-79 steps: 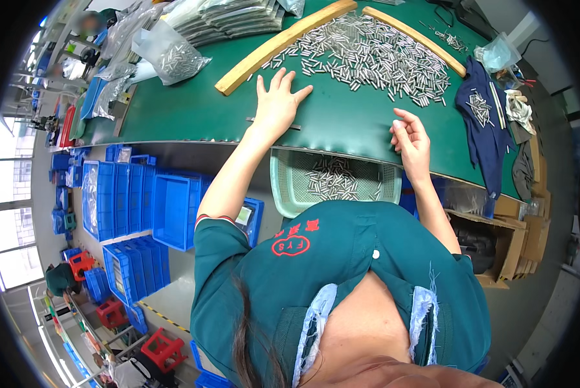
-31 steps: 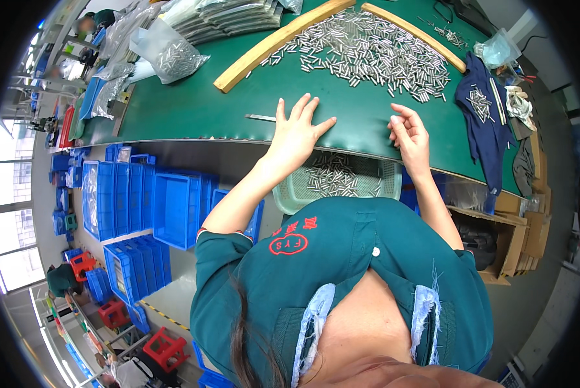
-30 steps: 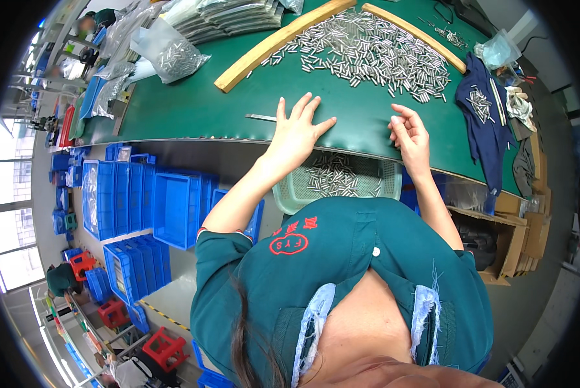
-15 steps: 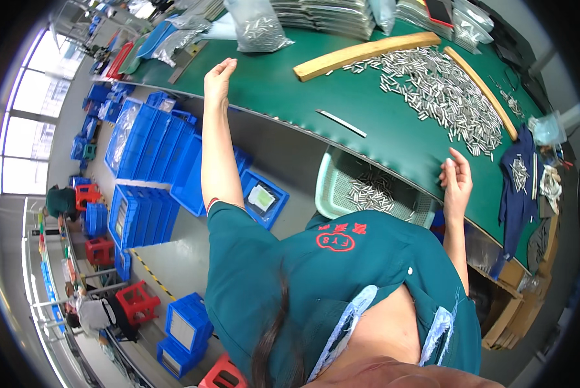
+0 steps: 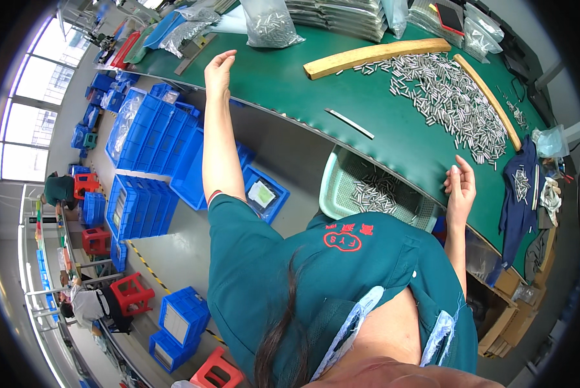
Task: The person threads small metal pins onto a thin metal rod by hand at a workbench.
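My left hand [image 5: 218, 76] is held out at the left part of the green worktable [image 5: 270, 84], near its front edge. Its fingers are drawn together in a pinch, and whatever may be between them is hidden. By the table's front edge on the right is my right hand [image 5: 460, 191], its fingers loosely bent and apart, with nothing visible in them. Beyond it spreads a heap of short metal pins [image 5: 448, 97], bordered by two wooden strips [image 5: 377, 56]. A thin metal strip [image 5: 350, 123] lies between the hands. Below the edge, a pale green basket [image 5: 329, 187] holds more pins.
A clear bag of metal pieces [image 5: 270, 27], stacked packs [image 5: 338, 14] and a phone [image 5: 449, 18] lie along the back. Dark blue cloth [image 5: 517, 194] hangs over the table's right side. Blue crates [image 5: 149, 139] and red stools [image 5: 132, 294] stand left; people sit farther off.
The whole view has shifted slightly, so the table and its contents appear a little farther right. Both hands keep nearly the same places, and the pin heap looks unchanged.
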